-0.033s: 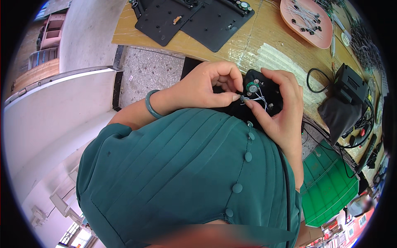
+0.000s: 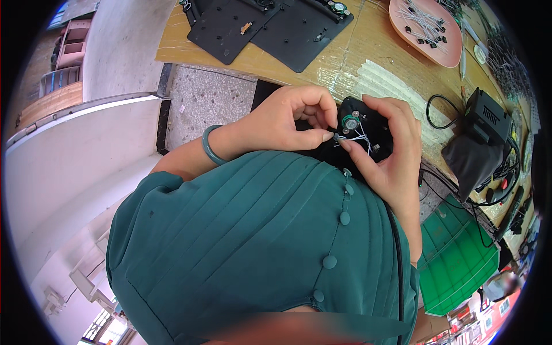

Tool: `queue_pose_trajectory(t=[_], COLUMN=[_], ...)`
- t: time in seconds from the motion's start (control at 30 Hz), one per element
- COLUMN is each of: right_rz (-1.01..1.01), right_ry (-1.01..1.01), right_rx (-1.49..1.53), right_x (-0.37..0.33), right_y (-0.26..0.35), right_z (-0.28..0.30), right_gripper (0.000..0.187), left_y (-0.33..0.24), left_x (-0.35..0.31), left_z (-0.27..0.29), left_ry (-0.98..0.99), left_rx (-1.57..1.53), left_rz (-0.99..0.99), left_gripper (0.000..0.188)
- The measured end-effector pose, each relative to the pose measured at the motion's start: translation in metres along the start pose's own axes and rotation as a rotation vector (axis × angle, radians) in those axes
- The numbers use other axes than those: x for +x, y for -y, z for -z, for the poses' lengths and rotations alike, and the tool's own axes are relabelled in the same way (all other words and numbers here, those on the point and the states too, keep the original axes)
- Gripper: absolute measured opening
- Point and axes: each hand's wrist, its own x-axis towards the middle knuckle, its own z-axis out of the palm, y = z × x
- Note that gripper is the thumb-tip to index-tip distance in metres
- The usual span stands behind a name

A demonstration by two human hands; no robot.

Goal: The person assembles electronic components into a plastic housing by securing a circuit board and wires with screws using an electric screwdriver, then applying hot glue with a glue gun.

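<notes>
Left hand (image 2: 302, 121): forearm enters from the left, wrist about level, fingers curled, thumb extended right to a small grey connector (image 2: 337, 137); whether its grip is closed on the connector cannot be told. Right hand (image 2: 399, 138): wrist upright, grip curved round the right side of the black part (image 2: 379, 122), fingers at its far edge, thumb tip beside the connector. Black part: before the torso, at the bench's (image 2: 368, 34) near edge.

Head-worn fisheye, looking steeply down, close-up
</notes>
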Motion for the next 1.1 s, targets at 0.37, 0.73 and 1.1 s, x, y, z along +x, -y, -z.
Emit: queue_pose_trajectory(t=[0.37,0.73,1.1], right_rz=[0.008,0.008,0.085], right_ry=[0.021,0.013,-0.012], right_rx=[0.041,0.002,0.013], right_x=[0.0006,0.0012,0.0008], right_y=[0.0023,0.0061,0.0045], right_z=[0.0038,0.0022,0.0017], right_gripper=[0.059,0.059,0.061], left_y=[-0.0021,-0.0030,-0.0016], left_x=[0.0018,0.0002,-0.0012], left_z=[-0.0014,0.0013,0.0021], left_ry=[-0.006,-0.012,0.006], left_rx=[0.002,0.005,0.087], left_rz=[-0.039,-0.043,-0.115], left_gripper=[0.020,0.019,0.019])
